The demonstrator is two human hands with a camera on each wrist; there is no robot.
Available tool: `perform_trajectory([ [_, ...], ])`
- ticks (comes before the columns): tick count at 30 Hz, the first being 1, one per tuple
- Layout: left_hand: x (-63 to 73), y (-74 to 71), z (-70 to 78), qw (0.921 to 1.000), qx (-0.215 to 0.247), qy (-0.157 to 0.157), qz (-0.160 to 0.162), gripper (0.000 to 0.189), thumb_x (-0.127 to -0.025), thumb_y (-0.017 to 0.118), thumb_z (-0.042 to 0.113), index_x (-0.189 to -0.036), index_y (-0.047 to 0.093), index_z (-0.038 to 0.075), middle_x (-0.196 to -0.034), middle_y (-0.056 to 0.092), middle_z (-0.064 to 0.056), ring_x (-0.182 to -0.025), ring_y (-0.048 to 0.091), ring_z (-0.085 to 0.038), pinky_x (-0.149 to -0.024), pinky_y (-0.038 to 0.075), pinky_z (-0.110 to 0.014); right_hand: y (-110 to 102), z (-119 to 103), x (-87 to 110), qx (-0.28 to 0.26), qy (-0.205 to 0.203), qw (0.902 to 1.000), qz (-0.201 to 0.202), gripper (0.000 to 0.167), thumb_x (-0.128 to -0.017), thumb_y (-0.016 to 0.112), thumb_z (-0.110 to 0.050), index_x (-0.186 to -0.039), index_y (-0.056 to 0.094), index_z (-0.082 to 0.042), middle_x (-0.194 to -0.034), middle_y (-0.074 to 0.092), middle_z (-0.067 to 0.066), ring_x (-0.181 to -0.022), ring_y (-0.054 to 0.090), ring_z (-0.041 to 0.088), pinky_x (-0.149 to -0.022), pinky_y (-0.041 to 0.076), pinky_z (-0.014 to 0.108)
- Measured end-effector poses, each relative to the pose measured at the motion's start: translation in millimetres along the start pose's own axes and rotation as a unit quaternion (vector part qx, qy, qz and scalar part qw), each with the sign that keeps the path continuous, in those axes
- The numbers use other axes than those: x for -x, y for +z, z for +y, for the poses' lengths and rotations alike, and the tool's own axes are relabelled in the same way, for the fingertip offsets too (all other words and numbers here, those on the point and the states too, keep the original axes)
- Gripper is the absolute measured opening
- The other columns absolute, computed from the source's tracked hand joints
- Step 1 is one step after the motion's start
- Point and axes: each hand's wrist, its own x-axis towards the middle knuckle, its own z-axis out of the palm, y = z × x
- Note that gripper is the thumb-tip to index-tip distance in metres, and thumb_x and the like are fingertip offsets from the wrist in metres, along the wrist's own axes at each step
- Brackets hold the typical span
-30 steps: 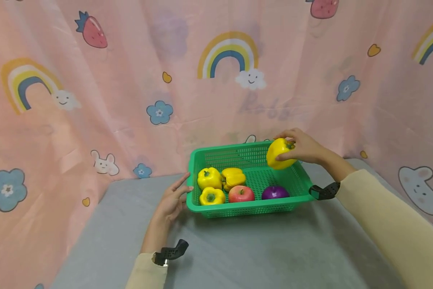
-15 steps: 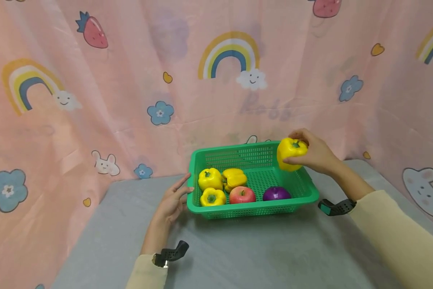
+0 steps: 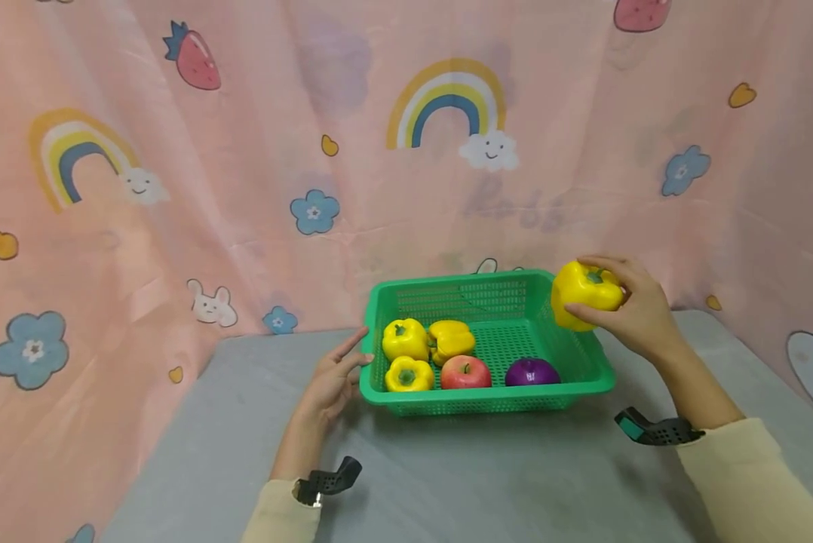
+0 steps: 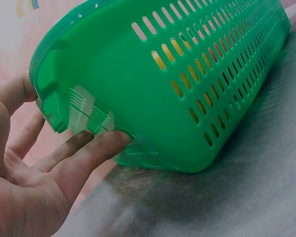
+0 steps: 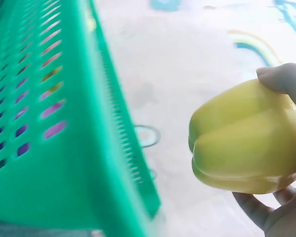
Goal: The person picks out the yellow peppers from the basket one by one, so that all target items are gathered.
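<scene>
Hanging beyond both grips is a pink curtain (image 3: 257,158) printed with rainbows, flowers and rabbits. Beneath the grips spreads a grey desk (image 3: 488,475). On it, between the two grips, stands a green slotted basket (image 3: 488,397). Behind each grip is a cream sleeve (image 3: 753,475). The left grip (image 3: 328,383) is at the basket's left end, fingers mostly straight and touching the plastic. The right grip (image 3: 633,309) pinches a yellow pepper (image 3: 583,294) between thumb and fingers. That pepper is raised by the basket's far right corner, its green stem showing; from the right wrist, curtain is visible between it and the rim. Inside the basket, just right of the left grip, are a rear pepper (image 3: 406,338), a front pepper (image 3: 409,375) and a sideways pepper (image 3: 452,339), all yellow. Farther right from that grip is a red apple (image 3: 465,372), then a round purple item (image 3: 532,372), lower and left of the right grip.
</scene>
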Motion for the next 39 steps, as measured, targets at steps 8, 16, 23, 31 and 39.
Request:
perform_trajectory([
  [8, -2.5, 3.9, -2.7, 0.9998, -0.014, 0.013, -0.001, 0.061, -0.092, 0.063, 0.009, -0.149, 0.051, 0.03, -0.15, 0.049, -0.016, -0.077, 0.075, -0.013, -0.069, 0.062, -0.03, -13, 7, 8.8, -0.032, -0.017, 0.9982, 0.047, 0.061, -0.077, 0.08, 0.003, -0.135, 0.063, -0.005, -0.122, 0.05, -0.024, -0.099, 0.051, 0.004, -0.076, 0.046, 0.001],
  [16, -4.3, 3.0, -3.5, 0.9991, -0.029, 0.026, 0.016, 0.058, -0.093, 0.063, 0.01, -0.147, 0.053, 0.029, -0.15, 0.051, -0.016, -0.077, 0.076, -0.013, -0.07, 0.063, -0.03, -11, 18, 5.8, -0.063, -0.034, 0.9957, 0.059, 0.071, -0.076, 0.078, 0.011, -0.141, 0.056, -0.003, -0.128, 0.057, -0.021, -0.101, 0.057, 0.001, -0.081, 0.048, 0.001],
  [23, -5.5, 4.9, -8.8, 0.9959, -0.061, 0.061, 0.027, 0.057, -0.093, 0.062, 0.013, -0.147, 0.053, 0.028, -0.141, 0.061, -0.02, -0.082, 0.076, -0.015, -0.074, 0.063, -0.032, -13, 27, 5.7, -0.078, -0.039, 0.9931, 0.078, 0.065, -0.074, 0.077, 0.016, -0.133, 0.052, 0.007, -0.138, 0.06, -0.015, -0.111, 0.058, -0.002, -0.087, 0.047, 0.002],
  [31, -5.7, 2.0, -12.3, 0.995, -0.071, 0.065, 0.028, 0.054, -0.094, 0.061, 0.013, -0.145, 0.055, 0.03, -0.136, 0.065, -0.02, -0.08, 0.076, -0.013, -0.072, 0.062, -0.031, -10, 38, 9.0, -0.072, -0.022, 0.9927, 0.094, 0.061, -0.075, 0.079, 0.014, -0.131, 0.056, 0.008, -0.141, 0.061, -0.009, -0.114, 0.058, -0.005, -0.088, 0.046, 0.001],
  [39, -3.9, 1.7, -10.4, 0.9948, -0.074, 0.065, 0.028, 0.055, -0.094, 0.061, 0.014, -0.145, 0.054, 0.03, -0.135, 0.065, -0.02, -0.077, 0.075, -0.012, -0.071, 0.062, -0.03, -3, 49, 8.0, -0.071, -0.007, 0.9912, 0.111, 0.061, -0.075, 0.08, 0.012, -0.132, 0.06, 0.005, -0.13, 0.057, -0.019, -0.108, 0.058, -0.004, -0.085, 0.047, 0.001],
])
